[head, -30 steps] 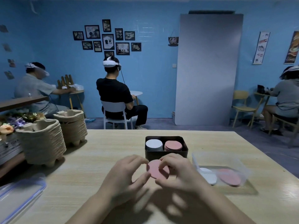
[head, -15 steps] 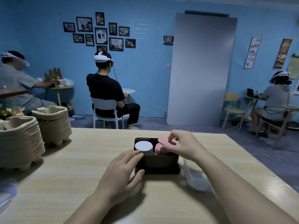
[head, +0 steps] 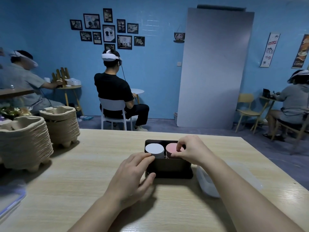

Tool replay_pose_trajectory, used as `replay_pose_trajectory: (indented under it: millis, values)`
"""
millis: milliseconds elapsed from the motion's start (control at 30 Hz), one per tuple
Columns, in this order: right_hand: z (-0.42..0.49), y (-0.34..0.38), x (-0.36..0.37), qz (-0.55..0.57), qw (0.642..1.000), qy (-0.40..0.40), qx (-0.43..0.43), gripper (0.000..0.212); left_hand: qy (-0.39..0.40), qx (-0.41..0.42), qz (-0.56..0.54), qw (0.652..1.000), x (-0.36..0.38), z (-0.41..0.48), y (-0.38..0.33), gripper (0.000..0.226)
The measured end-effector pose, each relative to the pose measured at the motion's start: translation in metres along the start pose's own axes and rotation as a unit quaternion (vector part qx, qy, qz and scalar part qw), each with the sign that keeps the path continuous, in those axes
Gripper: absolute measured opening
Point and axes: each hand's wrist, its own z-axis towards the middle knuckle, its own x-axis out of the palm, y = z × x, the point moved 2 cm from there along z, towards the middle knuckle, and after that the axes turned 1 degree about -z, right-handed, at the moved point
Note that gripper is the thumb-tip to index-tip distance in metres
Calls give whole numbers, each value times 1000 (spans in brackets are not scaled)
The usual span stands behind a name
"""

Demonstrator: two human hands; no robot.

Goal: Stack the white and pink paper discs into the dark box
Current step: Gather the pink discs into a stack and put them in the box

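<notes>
Head view: right hand (head: pixel 190 149), the nearer, pinches the round pink paper disc (head: pixel 171 147) lying flat in the dark rectangular box's (head: pixel 170 168) right half; left hand (head: pixel 133 171) rests loose-fingered on its near-left corner.

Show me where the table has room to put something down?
Bare wood lies between the pulp tray stacks and the left hand, and behind the dark box. Crowded: around the box, where the right hand pinches the pink discs, beside the clear tub.
</notes>
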Motion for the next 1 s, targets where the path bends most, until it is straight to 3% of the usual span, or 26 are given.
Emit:
replay_pose_trajectory:
  millis: [133, 433, 733, 867, 1000]
  values:
    - [-4, 1, -1, 42, 999, -19, -7, 30, 10, -5, -6, 1000, -4, -2, -1, 50]
    - [-52, 24, -15, 149, 975, -141, -82, 12, -2, -55, -71, 996, -40, -13, 5, 41]
    - [-115, 90, 32, 291, 944, -5, -152, 7, 17, -103, -62, 993, -69, -67, 41, 26]
    - [-126, 118, 56, 261, 943, 77, -190, 23, 9, -120, -69, 990, -65, -86, 47, 9]
    - [-125, 132, 68, 171, 950, 125, -230, 47, 31, -112, -32, 993, -58, -89, 48, 9]
